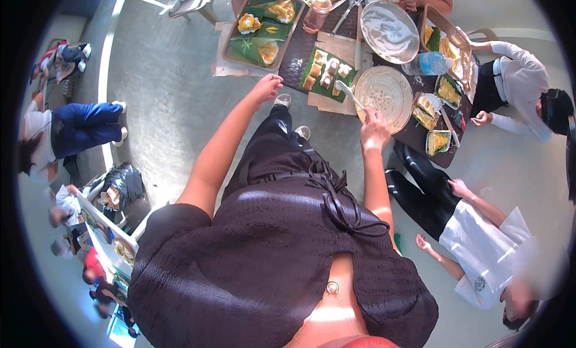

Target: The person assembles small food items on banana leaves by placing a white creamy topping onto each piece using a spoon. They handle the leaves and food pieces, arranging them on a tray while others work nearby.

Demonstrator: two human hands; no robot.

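Observation:
My right hand grips a spoon with white cream on its head. The spoon's head hovers by the right edge of a banana leaf that bears small pastry pieces, several topped with cream. Just right of the spoon, in front of my right hand, is a round bowl smeared with cream. My left hand is held in the air near the table's left edge, its fingers curled in with nothing visible in them. Beyond it lies a brown tray with leaf-lined food and yellow garnishes.
A second cream-smeared bowl, a whisk, a pink-tinted jar, a water bottle and a wicker basket crowd the table. Small food trays line its right side. People stand at the right; a black bag is lower left.

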